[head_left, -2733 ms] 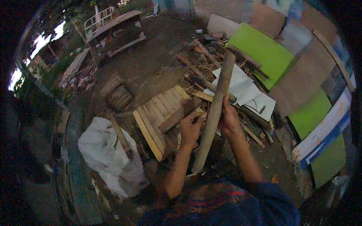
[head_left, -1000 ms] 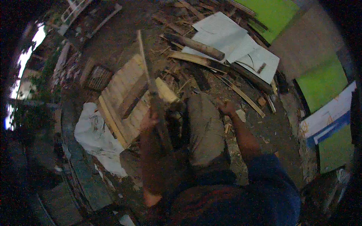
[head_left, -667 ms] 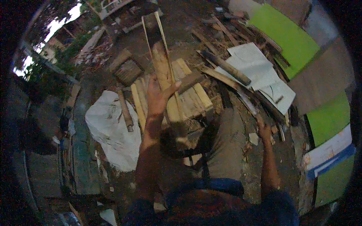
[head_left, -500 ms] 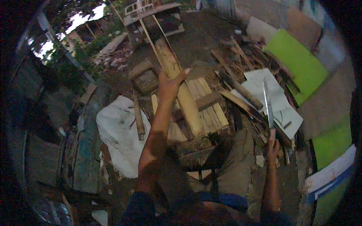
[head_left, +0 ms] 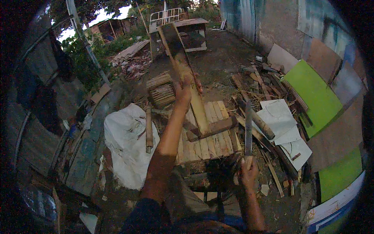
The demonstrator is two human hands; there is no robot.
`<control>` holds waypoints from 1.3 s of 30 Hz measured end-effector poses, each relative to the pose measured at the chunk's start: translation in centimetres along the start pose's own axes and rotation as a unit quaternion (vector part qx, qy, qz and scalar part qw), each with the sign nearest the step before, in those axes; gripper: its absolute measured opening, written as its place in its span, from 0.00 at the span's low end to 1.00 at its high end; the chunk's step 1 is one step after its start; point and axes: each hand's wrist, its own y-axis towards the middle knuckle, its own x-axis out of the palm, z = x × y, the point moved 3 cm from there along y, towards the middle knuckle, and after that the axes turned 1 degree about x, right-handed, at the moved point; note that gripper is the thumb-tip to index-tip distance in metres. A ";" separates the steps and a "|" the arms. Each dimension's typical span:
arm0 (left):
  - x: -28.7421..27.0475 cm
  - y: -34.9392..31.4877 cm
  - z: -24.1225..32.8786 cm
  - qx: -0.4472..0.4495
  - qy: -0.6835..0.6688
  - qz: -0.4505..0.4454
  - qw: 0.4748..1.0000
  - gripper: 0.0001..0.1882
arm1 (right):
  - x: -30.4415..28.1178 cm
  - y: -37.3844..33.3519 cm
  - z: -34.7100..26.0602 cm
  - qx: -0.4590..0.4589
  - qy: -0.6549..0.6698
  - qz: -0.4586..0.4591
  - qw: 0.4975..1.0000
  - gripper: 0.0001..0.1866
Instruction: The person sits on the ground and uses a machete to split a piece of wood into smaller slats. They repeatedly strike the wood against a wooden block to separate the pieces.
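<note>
My left hand [head_left: 184, 90] is closed around the middle of a long, pale, trough-like split piece of bamboo [head_left: 199, 117]. The piece slants away from me, its far part dark, its near end by a thick wooden crossbar [head_left: 220, 126]. That bar lies across a low bench of pale slats [head_left: 202, 148]; whether the bamboo touches it, I cannot tell. To the right, my right hand [head_left: 248, 175] grips the handle of a long-bladed knife [head_left: 248, 128]. Its blade points upward, just right of the slats and apart from the bamboo.
A white sack [head_left: 126, 144] lies at the left with a round stick [head_left: 149, 130] on its edge. A slatted bundle [head_left: 160, 90] sits beyond. Scrap wood, white sheets [head_left: 278, 119] and a green panel [head_left: 313, 97] crowd the right. A table [head_left: 191, 23] stands at the back.
My right hand has brought the knife leftward, closer to the slatted bench. The bamboo has turned and looks narrower, still in my left hand. The whole view has shifted, showing more of the background.
</note>
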 end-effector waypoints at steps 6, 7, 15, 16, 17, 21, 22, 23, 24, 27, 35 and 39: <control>-0.8 -0.5 -3.3 -0.034 -0.145 -0.031 0.988 0.31 | 0.9 -0.6 0.6 -0.025 0.046 0.026 0.998 0.25; -0.8 -0.9 -3.8 -0.041 -0.155 -0.035 0.986 0.33 | 0.9 -0.6 1.0 -0.014 0.041 0.040 0.998 0.26; -1.2 -0.7 -3.9 0.033 -0.093 0.009 0.995 0.43 | 4.0 0.2 0.9 -0.040 0.090 -0.019 0.995 0.26; -1.0 -0.9 -3.3 0.044 -0.092 0.013 0.995 0.42 | 4.0 0.4 1.6 -0.044 0.098 -0.029 0.994 0.26; -0.2 -0.7 -1.9 0.058 -0.090 0.014 0.994 0.42 | 4.0 1.0 2.6 -0.053 0.078 -0.013 0.995 0.26; -1.4 3.3 5.7 0.168 0.023 0.110 0.979 0.35 | 5.3 0.4 0.4 -0.075 0.082 -0.010 0.994 0.26; -1.6 3.6 8.7 0.188 0.097 0.132 0.968 0.32 | 6.1 -0.1 -0.9 -0.080 0.092 -0.022 0.992 0.26; -1.4 3.9 11.0 0.202 0.161 0.155 0.954 0.29 | 6.3 0.1 -2.5 -0.093 0.089 -0.033 0.991 0.26; -0.8 4.0 13.7 0.200 0.261 0.190 0.925 0.26 | 6.6 0.4 -3.9 -0.107 0.087 -0.043 0.989 0.26; -0.9 3.6 18.0 0.195 0.469 0.197 0.839 0.21 | 7.9 0.1 -7.1 -0.133 0.024 -0.006 0.991 0.27; 4.7 -3.1 20.5 0.203 0.546 0.154 0.798 0.16 | 12.6 -1.6 -21.2 -0.168 -0.020 -0.125 0.978 0.25; 7.6 -5.9 21.0 0.190 0.556 0.161 0.793 0.15 | 14.5 -1.8 -27.0 -0.239 -0.051 -0.162 0.956 0.24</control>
